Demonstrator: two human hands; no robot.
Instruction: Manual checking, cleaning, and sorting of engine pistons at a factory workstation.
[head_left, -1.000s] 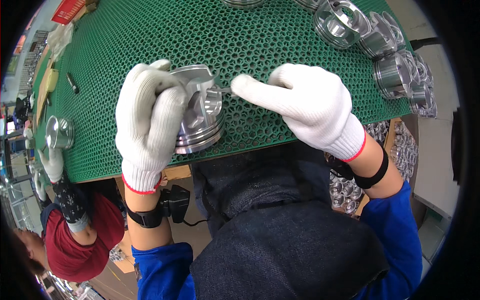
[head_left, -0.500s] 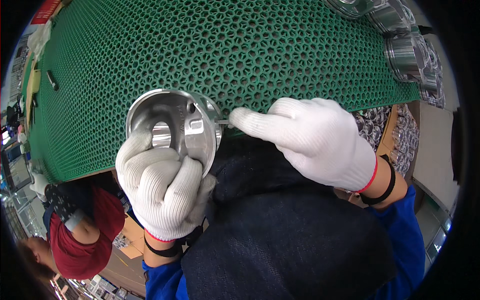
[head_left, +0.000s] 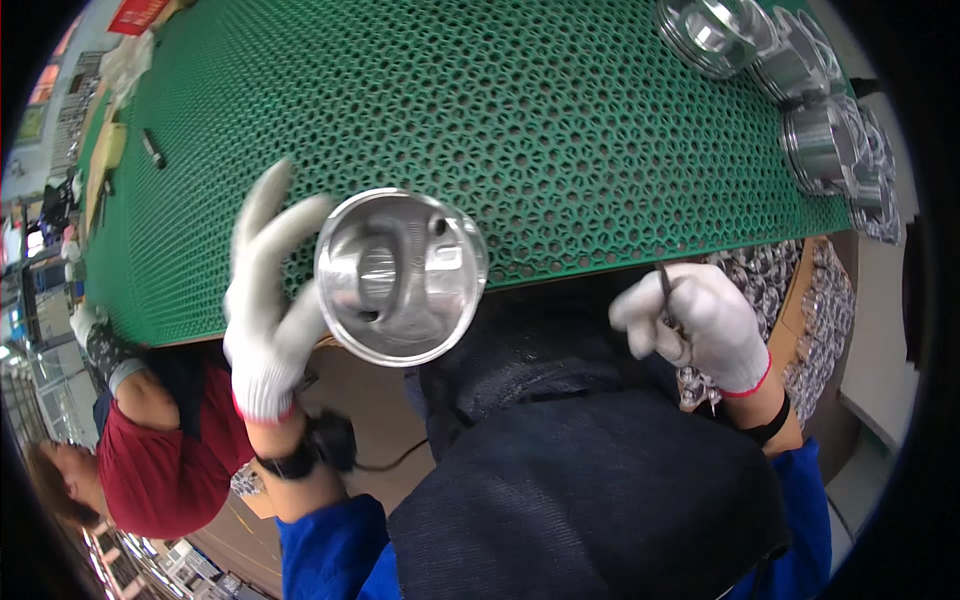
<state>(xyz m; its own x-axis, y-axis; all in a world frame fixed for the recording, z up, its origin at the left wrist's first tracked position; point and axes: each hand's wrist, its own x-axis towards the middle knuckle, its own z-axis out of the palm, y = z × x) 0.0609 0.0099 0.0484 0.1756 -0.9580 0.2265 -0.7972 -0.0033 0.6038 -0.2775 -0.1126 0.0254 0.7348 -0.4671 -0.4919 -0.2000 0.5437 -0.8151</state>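
A shiny metal piston (head_left: 455,300) stands at the near edge of the green honeycomb mat (head_left: 560,130), its hollow side facing me. My left hand (head_left: 265,300), in a white knit glove, is beside it on the left with the fingers spread. The thumb tip is up against the piston's rim; whether it touches I cannot tell. My right hand (head_left: 705,325), gloved the same way, is away to the right, just off the mat's edge. Its fingers are closed round a thin dark tool (head_left: 664,284), most of which they hide.
Several more pistons (head_left: 820,145) stand along the mat's right end. Below them, cardboard boxes (head_left: 790,325) hold many metal parts. A small black object (head_left: 153,148) lies at the mat's far left. A co-worker in a red shirt (head_left: 165,460) is at the left.
My left hand has let go of the piston and opened. The piston now rests upright, slightly further right. My right hand has drawn the tool away from the piston's side, to the right and down.
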